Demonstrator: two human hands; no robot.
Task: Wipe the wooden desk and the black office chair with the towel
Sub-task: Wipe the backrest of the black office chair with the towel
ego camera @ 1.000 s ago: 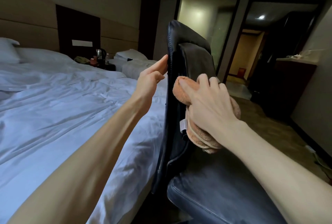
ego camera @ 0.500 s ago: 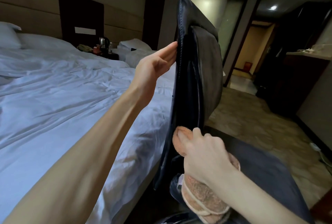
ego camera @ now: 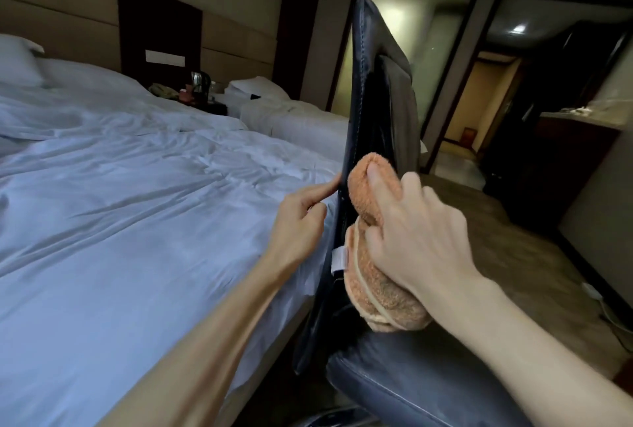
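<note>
Orange fluffy towel (ego camera: 383, 293), bunched, white tag showing, squashed against black office chair (ego camera: 368, 84) backrest, just right of left hand (ego camera: 298, 221); right hand (ego camera: 414, 234) wrapped round it, thumb on top; left hand half-curled, fingertips on backrest edge, can't tell if pinching.

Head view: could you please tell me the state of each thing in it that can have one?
bed: sheets rumpled.
office chair: upright beside the bed.
towel: bunched, pressed against the office chair's back.
right hand: grips the towel.
left hand: fingertips touch the office chair's side edge.
</note>
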